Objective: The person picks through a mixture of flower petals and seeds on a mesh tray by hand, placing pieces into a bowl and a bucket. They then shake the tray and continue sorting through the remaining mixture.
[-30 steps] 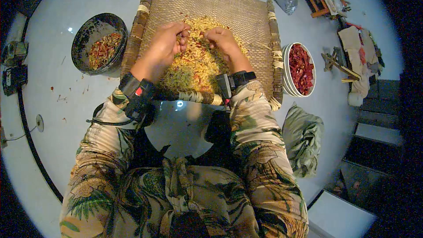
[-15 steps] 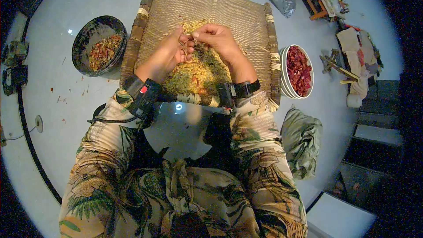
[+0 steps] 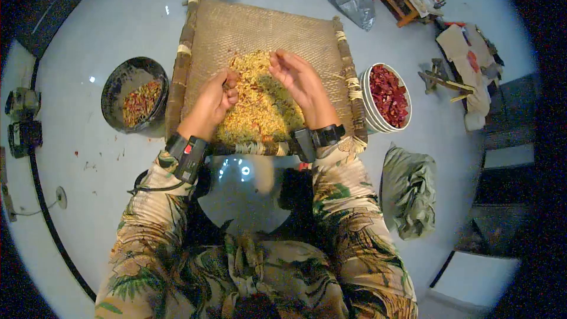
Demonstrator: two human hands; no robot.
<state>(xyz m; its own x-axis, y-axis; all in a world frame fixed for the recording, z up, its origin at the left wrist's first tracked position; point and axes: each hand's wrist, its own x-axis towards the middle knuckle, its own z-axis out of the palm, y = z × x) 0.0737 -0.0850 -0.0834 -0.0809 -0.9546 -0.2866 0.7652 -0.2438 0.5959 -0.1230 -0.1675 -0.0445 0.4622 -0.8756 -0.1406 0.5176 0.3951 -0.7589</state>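
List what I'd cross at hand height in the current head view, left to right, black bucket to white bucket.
Black bucket → wooden left rail → left hand → yellow pile → right hand → wooden right rail → white bucket with red pieces.

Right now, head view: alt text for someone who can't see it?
Curled left hand and open right hand hover over yellow fragments on a woven tray. A dark tub stands to its left, a white tub of red pieces to its right.

Left fingers point(image 3: 232, 93) curled, right fingers point(image 3: 283, 73) loosely extended, both over woven tray point(image 3: 271, 26) bearing yellow heap point(image 3: 253, 103).
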